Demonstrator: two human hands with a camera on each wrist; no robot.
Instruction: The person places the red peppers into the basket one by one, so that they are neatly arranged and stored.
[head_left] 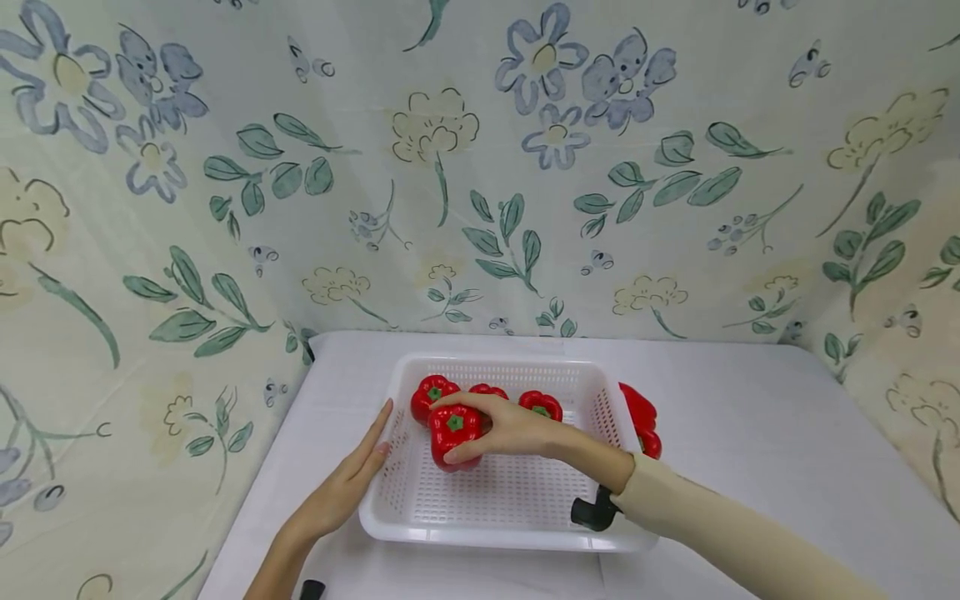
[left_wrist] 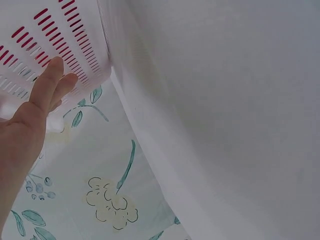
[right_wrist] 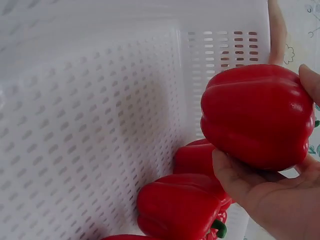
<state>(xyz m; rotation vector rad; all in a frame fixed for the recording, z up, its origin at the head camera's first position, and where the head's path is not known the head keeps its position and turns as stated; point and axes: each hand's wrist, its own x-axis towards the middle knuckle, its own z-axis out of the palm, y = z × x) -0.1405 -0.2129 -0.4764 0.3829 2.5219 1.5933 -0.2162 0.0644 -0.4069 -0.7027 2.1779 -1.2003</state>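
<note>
A red bell pepper (head_left: 453, 433) with a green stem is held by my right hand (head_left: 498, 425), thumb on one side and fingers on the other. The right wrist view shows this pepper (right_wrist: 257, 117) raised above the others in the white plastic basket (head_left: 495, 535). Along the basket's far side lie more red peppers, among them one at the left (head_left: 422, 402) and one toward the right (head_left: 542, 403). My left hand (head_left: 348, 483) rests with extended fingers against the basket's left wall; the left wrist view shows those fingers (left_wrist: 47, 85) beside the slotted side.
Just outside the basket's right wall, partly hidden by it, are red shapes (head_left: 643, 421) on the white-covered table (head_left: 750, 433). Behind and at both sides hangs a flower-patterned cloth (head_left: 480, 183). A black device (head_left: 594, 512) sits at my right wrist, over the basket's near right corner.
</note>
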